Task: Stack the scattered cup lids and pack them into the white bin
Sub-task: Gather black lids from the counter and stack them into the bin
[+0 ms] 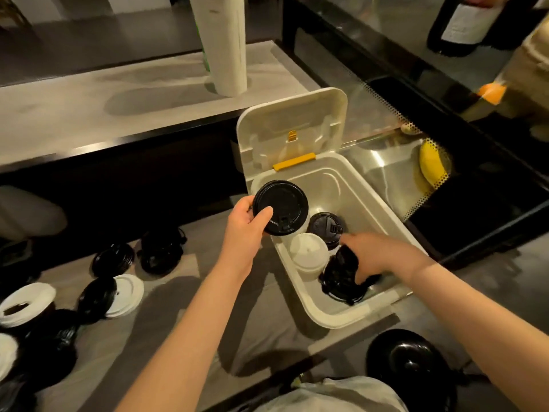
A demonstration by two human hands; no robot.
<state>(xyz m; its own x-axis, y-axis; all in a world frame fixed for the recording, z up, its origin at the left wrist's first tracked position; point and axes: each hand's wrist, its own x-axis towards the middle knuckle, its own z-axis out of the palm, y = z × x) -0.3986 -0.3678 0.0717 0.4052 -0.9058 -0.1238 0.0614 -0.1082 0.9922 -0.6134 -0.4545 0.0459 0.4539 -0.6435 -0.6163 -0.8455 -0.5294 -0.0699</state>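
Both hands, lids, white bin (383,209)

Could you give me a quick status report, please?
Left hand holds black lid above bin. Right hand grips black stack inside. More lids lie at left.

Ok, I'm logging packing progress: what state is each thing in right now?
bin: open, partly filled.
cover: flipped up.
left hand: grips black lid above bin's corner.
right hand: inside bin, grips near black stack.
white stack: upright in bin.
far black stack: upright in bin.
loose lids: scattered outside bin, unpacked.
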